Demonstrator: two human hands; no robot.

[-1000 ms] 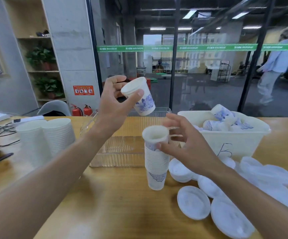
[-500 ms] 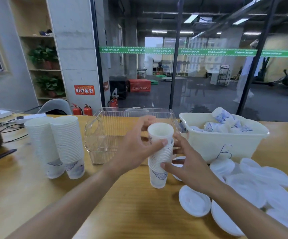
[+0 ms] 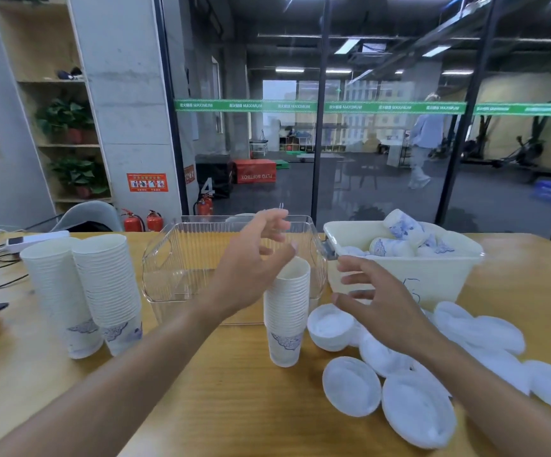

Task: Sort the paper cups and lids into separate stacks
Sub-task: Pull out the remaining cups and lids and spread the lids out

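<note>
Hands have let go now: your left hand (image 3: 254, 258) and right hand (image 3: 378, 300) both hang wide, holding nothing, one on each side of the middle stack (image 3: 286, 316). The cup you held a second ago sits on top, so that stack has grown. It stands upright on the tabletop (image 3: 221, 390), white with a blue picture. More cups wait in the tub (image 3: 432, 278); lids (image 3: 409, 407) lie loose.

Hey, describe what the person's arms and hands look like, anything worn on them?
Both forearms are bare as far as the picture shows: no sleeves, gloves, watch or bracelets. No rings show on the left hand or the right hand.
</note>
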